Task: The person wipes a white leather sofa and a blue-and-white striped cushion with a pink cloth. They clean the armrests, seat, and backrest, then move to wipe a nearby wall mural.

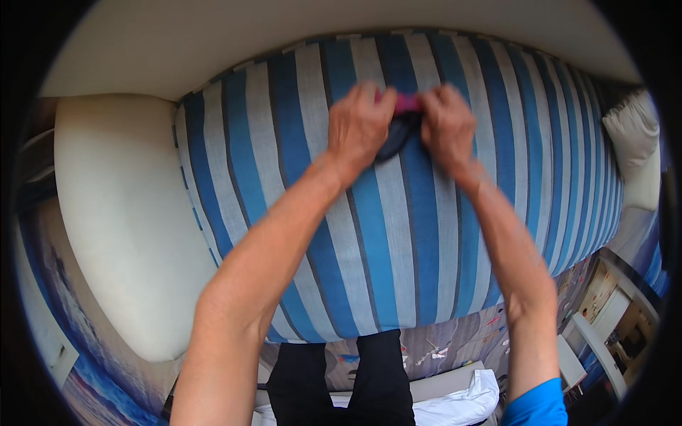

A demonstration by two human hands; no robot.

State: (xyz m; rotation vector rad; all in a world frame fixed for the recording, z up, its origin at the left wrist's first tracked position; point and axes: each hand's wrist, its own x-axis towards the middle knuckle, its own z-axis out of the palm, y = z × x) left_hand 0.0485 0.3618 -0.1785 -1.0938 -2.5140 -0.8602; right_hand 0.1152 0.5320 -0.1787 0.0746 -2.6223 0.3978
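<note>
Between my two hands is a small dark cloth item with a pink band, perhaps a sock or other garment (395, 139). My left hand (358, 125) grips the left end of its pink band (406, 103). Thumb and fingers of my right hand (450, 120) pinch the other end. The dark part hangs below the band, partly hidden by my left hand. Both hands are slightly blurred. They are above the far half of a sofa seat, which bears a blue, grey and white striped cover (394, 229).
A cream padded armrest (122, 213) borders the seat on the left, and a cream backrest (330, 16) runs behind it. At the far right is a cream cushion (634, 128). White cloth (463, 399) lies behind my legs, over a patterned floor (453, 341).
</note>
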